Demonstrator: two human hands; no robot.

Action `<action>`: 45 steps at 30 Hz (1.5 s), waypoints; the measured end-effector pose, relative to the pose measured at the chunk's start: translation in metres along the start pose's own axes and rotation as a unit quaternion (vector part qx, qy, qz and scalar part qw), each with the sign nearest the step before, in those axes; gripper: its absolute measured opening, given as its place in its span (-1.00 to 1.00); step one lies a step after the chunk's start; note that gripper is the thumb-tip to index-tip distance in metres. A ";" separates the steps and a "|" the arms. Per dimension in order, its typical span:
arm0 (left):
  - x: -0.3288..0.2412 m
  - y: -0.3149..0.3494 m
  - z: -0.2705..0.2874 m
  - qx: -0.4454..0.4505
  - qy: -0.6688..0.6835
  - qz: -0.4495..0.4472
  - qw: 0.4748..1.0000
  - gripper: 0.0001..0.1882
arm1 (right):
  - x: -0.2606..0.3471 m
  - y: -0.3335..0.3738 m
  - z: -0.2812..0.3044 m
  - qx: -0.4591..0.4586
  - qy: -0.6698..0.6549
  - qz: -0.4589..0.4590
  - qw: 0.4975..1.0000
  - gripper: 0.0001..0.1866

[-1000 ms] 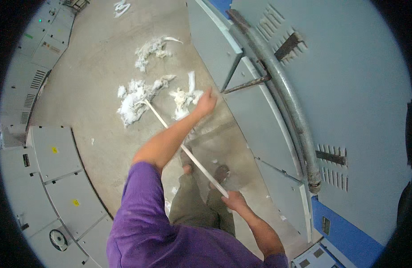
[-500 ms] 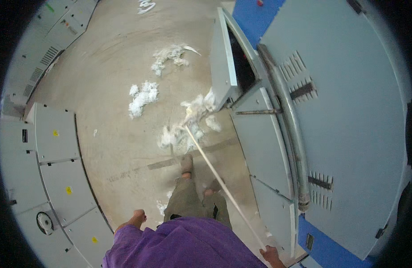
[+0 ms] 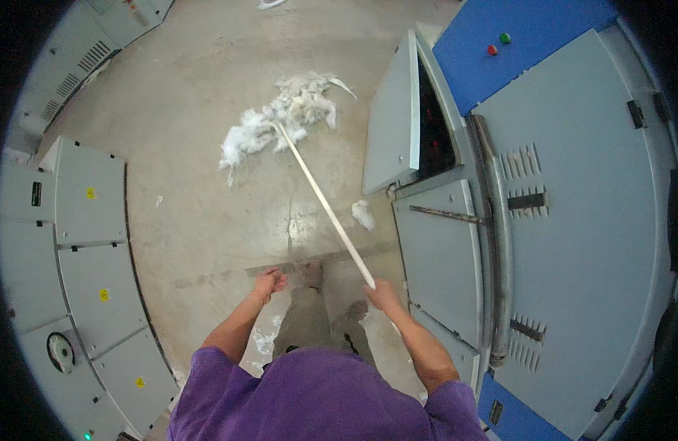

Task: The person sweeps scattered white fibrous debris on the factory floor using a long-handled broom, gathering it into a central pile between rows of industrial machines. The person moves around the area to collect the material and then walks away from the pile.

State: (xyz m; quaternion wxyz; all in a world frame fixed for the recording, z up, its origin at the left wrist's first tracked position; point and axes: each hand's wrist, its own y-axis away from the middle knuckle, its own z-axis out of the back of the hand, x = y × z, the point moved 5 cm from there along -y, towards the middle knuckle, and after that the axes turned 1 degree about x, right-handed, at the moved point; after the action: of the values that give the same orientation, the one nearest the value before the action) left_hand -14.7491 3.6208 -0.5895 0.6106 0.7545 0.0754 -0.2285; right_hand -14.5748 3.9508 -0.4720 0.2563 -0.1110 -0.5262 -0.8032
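Observation:
My right hand [image 3: 383, 295] is closed round a long, pale pole [image 3: 321, 197] that slants forward and left across the floor. Its far end runs into a heap of white fluffy fibre [image 3: 302, 103], which hides whatever is fixed there. Out in front of my body, to the left of the pole, my left hand [image 3: 271, 281] holds nothing; its fingers are loosely bent and a little apart. A small separate tuft of fibre [image 3: 363, 215] lies right of the pole, beside the grey machine.
At right stands a grey and blue machine [image 3: 581, 213] with a door [image 3: 394, 110] ajar, a metal pipe [image 3: 493, 250] and a protruding rod [image 3: 449, 214]. Grey cabinets [image 3: 89, 191] line the left side. More fluff [image 3: 265, 339] lies by my feet.
The pole's far end has moved forward and left, and the separate fibre clumps now form one heap. My right hand has come forward along with the pole; my left hand has reached forward and uncurled.

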 end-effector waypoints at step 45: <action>0.153 0.106 -0.011 -0.096 -0.148 0.054 0.983 -0.82 | -0.394 0.266 -0.029 -0.097 0.173 -0.204 0.959 -0.59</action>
State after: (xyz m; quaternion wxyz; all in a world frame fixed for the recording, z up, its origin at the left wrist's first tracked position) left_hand -14.5694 3.5797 -0.5606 0.6960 0.6532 -0.0355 -0.2961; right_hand -14.0992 3.9567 -0.4507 0.1623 0.1149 -0.4046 -0.8926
